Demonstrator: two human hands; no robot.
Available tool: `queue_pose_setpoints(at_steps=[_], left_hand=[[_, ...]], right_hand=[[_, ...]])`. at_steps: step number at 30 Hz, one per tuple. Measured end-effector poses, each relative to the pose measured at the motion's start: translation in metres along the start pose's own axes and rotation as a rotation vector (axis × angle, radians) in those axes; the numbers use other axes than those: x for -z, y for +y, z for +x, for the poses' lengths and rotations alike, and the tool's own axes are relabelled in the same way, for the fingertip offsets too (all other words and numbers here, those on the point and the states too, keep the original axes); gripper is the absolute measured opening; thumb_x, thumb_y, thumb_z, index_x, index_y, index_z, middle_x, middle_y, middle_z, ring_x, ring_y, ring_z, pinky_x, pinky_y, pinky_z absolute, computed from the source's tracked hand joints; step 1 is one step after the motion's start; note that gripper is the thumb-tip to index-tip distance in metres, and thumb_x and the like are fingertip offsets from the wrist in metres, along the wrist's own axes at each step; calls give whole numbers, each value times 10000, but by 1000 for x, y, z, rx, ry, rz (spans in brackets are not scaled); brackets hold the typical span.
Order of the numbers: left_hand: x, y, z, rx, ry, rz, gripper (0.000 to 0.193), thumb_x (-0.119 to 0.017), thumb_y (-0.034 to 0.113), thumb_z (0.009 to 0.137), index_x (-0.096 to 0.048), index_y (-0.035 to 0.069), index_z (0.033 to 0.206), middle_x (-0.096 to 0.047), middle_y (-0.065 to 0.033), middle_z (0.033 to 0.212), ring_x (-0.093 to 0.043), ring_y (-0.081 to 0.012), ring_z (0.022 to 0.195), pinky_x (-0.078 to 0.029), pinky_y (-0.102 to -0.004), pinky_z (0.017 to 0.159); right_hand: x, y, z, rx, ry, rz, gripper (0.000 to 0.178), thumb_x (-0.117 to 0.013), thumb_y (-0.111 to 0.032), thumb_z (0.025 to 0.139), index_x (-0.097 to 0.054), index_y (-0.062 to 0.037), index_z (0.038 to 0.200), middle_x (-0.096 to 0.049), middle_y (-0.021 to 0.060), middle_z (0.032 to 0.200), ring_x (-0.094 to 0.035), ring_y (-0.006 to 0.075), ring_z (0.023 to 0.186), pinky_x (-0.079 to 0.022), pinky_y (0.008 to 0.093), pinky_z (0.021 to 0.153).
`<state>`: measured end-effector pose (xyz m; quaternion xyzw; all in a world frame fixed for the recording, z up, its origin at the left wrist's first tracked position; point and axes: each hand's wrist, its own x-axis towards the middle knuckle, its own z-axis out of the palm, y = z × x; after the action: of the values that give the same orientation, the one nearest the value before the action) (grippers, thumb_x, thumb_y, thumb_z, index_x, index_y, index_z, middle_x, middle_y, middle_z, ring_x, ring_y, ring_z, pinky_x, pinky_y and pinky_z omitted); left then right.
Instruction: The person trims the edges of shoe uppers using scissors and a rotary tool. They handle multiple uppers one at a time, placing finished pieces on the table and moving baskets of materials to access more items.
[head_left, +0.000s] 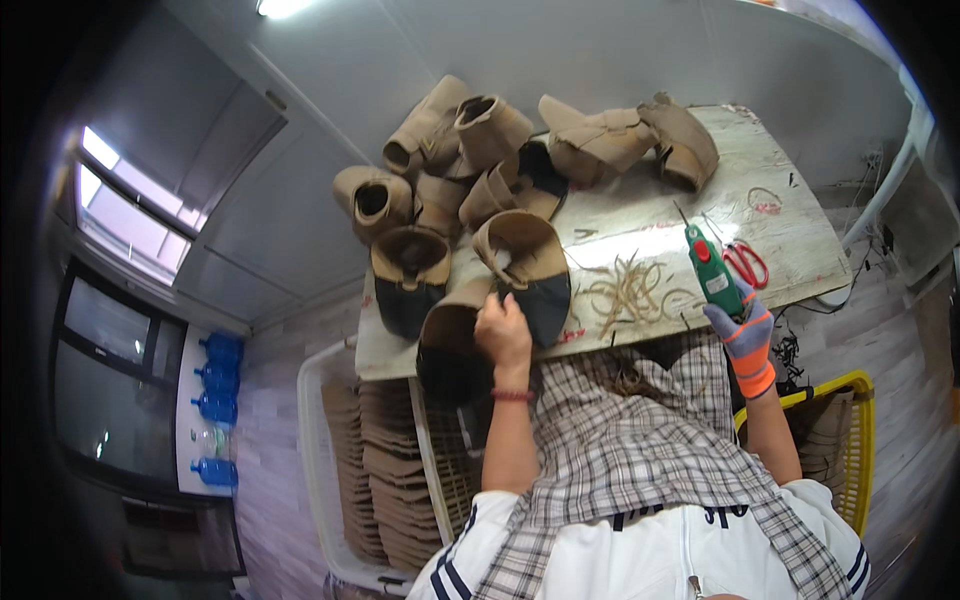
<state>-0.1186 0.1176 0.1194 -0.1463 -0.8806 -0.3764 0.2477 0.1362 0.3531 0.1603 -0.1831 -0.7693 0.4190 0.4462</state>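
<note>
My bare left hand (pixel 503 328), a red bead bracelet at its wrist, is closed at the edge of a tan, dark-fronted shoe upper (pixel 452 322) by the table's front edge. Another tan upper (pixel 545 290) with a dark part lies just beyond those fingers. In a grey and orange glove, my right hand (pixel 745 335) grips a green handheld tool (pixel 712 275) with a red button and a thin metal tip pointing away from me. Red-handled scissors (pixel 745 264) lie beside the tool. Between my hands sits a pile of thin tan trimmings (pixel 630 290).
Several more tan uppers (pixel 600 140) crowd the back and left of the white worktable (pixel 800 225). Below its left side, a white crate (pixel 315 450) holds stacked brown pieces (pixel 385 460). A yellow basket (pixel 860 440) stands at the right. Blue water jugs (pixel 217 380) line the left wall.
</note>
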Motion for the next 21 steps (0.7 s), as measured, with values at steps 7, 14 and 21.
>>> queue_pose_setpoints(at_steps=[7, 14, 21], left_hand=[[84, 128, 102, -338, 257, -195, 258, -667, 187, 833, -628, -67, 816, -611, -266, 727, -602, -434, 703, -463, -465, 641], [18, 218, 274, -348, 130, -33, 610, -627, 397, 872, -458, -3, 1301, -495, -260, 1264, -511, -395, 1165, -424, -439, 970], [-190, 182, 96, 183, -667, -1219, 169, -703, 119, 836, -640, 8, 947, -633, -19, 836, -583, -110, 708, -490, -251, 675]], right_hand=[[14, 6, 9, -178, 70, 128, 478, -790, -116, 761, -588, 27, 1169, -675, 33, 936, -580, 58, 805, -493, 225, 723], [30, 17, 11, -158, 117, 71, 485, -787, -132, 774, -577, 41, 1176, -672, 53, 998, -587, 73, 852, -485, 225, 767], [45, 42, 22, -273, 210, 161, 466, -776, -154, 794, -575, 51, 1160, -651, 23, 965, -557, 59, 828, -467, 212, 743]])
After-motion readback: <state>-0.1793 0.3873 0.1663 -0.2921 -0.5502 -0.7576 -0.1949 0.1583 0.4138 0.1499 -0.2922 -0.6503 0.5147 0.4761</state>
